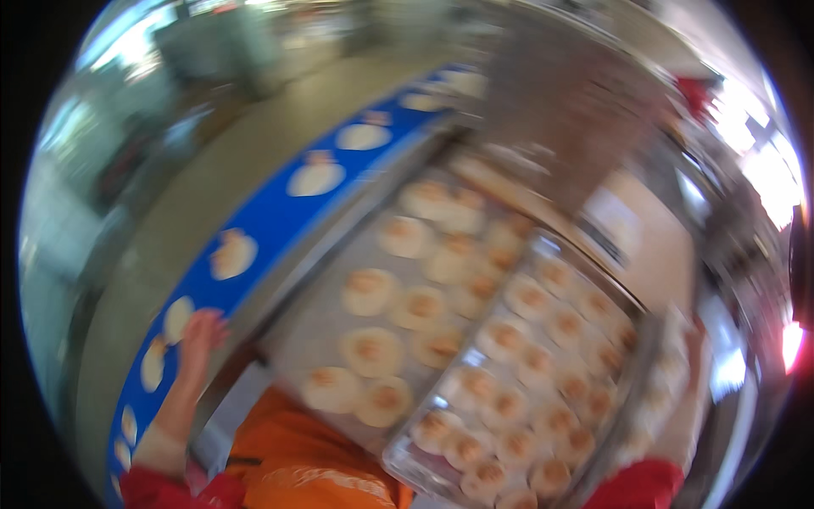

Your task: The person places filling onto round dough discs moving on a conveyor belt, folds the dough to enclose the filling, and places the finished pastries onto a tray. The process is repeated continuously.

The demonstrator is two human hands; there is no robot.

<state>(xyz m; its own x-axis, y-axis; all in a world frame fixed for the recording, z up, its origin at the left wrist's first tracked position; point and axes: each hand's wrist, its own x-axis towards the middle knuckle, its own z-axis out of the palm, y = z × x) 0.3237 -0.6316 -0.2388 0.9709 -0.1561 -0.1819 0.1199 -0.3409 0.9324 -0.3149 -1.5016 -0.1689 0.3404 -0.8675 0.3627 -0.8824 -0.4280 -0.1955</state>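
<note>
My left hand (pixel 205 332) is above the near edge of a blue conveyor belt (pixel 270 207), beside a pale dough round (pixel 179 320). Its fingers look slightly apart, with nothing seen in them. Flat dough rounds, some with an orange-brown filling, sit spaced along the belt. In front of me, filled dough rounds (pixel 372 352) lie on a grey work surface (pixel 308 312). To the right, a shiny-rimmed tray (pixel 407 448) carries many more in rows. My right hand (pixel 696 337) is at the far right, beside whitish blurred pieces (pixel 661 382); its fingers are too blurred to read.
A brown surface (pixel 559 108) lies beyond the work table. Near the tray's far corner is a tan board or box (pixel 661 245) with a white label-like patch (pixel 610 223). A metal rail (pixel 331 223) runs between belt and table. Floor (pixel 159 210) shows past the belt.
</note>
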